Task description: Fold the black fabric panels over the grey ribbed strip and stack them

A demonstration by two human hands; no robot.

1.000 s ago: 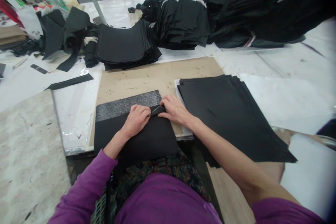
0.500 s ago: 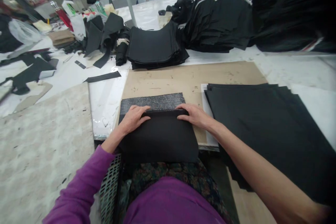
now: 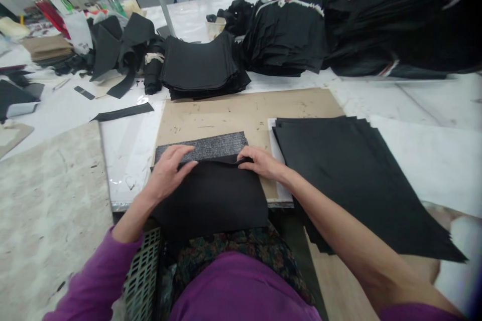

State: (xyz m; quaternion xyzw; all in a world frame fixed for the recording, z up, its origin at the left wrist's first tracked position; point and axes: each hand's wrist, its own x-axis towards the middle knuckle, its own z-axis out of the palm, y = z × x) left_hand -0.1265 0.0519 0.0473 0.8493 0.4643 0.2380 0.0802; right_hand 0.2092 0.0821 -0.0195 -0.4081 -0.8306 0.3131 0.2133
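A black sheet of material (image 3: 214, 198) lies at the table's front edge and hangs over it toward my lap. Along its far side runs a speckled grey strip (image 3: 220, 144), with a raised black fold in front of it. My right hand (image 3: 259, 163) pinches this fold near its right end, between thumb and fingers. Over the left part of the sheet is my left hand (image 3: 169, 170), its thumb and fingers apart. Whether its palm side touches the material is hidden.
A tan board (image 3: 248, 110) lies under the work. To the right is a fanned stack of black sheets (image 3: 339, 170); behind stand a curved black stack (image 3: 199, 65) and a tied black bundle (image 3: 288, 35). A stained pale board (image 3: 48, 200) covers the left, above a plastic crate (image 3: 141, 271).
My left hand has opened wider and come off the fold toward the left. My right hand still pinches the fold, which now lifts slightly there. The whole view has shifted to the right.
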